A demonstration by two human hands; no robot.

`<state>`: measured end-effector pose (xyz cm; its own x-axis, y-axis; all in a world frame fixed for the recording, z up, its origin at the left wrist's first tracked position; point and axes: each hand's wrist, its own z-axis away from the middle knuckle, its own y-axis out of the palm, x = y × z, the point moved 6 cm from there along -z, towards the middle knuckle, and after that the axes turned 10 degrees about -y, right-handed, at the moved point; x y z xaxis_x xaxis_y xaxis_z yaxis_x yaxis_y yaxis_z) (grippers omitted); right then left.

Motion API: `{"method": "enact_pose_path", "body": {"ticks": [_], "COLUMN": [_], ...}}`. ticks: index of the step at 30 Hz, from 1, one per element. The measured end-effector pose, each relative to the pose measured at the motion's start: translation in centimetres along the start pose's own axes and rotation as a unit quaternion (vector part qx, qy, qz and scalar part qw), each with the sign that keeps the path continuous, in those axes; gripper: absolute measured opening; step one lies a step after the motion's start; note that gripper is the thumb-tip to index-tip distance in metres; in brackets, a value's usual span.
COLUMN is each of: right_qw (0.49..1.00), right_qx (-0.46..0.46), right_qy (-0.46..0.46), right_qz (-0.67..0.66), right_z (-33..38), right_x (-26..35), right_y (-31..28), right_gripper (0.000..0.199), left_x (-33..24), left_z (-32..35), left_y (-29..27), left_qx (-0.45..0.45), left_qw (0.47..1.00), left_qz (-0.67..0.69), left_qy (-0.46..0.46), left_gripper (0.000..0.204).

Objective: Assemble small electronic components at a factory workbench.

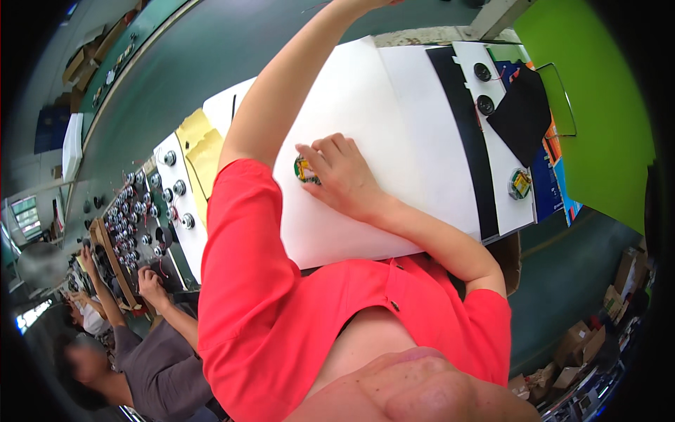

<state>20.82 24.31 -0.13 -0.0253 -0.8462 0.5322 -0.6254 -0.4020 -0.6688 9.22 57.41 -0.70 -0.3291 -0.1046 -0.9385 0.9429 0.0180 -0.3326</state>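
Note:
On the white sheet, my right hand has its thumb and fingers round a small round speaker-like part with a green circuit board and yellow on it. The fingers hide some of that part. My left arm stretches far forward across the sheet. Only the wrist and a bit of my left hand show at the top edge, so its fingers are cut off. A similar round part with green and yellow lies on the right, apart from both hands.
Two black round speakers and a black cloth-like piece lie at the right, by a green panel. Several speakers crowd the bench at the left, past yellow paper. A co-worker sits there.

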Motion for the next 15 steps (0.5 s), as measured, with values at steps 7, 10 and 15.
{"method": "enact_pose_path", "body": {"ticks": [7,10,15], "right_qw": [0.999,0.999,0.999], "right_qx": [-0.021,-0.032,-0.028], "right_qy": [-0.011,-0.005,0.000], "right_qz": [0.026,0.018,0.033], "right_z": [0.5,0.5,0.6], "right_x": [-1.2,-1.6,-2.0], "right_y": [-0.7,-1.2,-1.0], "right_gripper": [0.037,0.024,0.016], "left_x": [-0.7,0.4,1.5], "left_z": [-9.9,-12.8,-14.2], "left_y": [5.7,5.2,5.8], "left_qx": [-0.121,-0.131,-0.103], "left_qw": [0.985,0.985,0.988], "left_qz": [-0.110,-0.104,-0.114], "left_qy": [0.059,0.040,0.017], "left_gripper": [0.017,0.018,0.019]}}
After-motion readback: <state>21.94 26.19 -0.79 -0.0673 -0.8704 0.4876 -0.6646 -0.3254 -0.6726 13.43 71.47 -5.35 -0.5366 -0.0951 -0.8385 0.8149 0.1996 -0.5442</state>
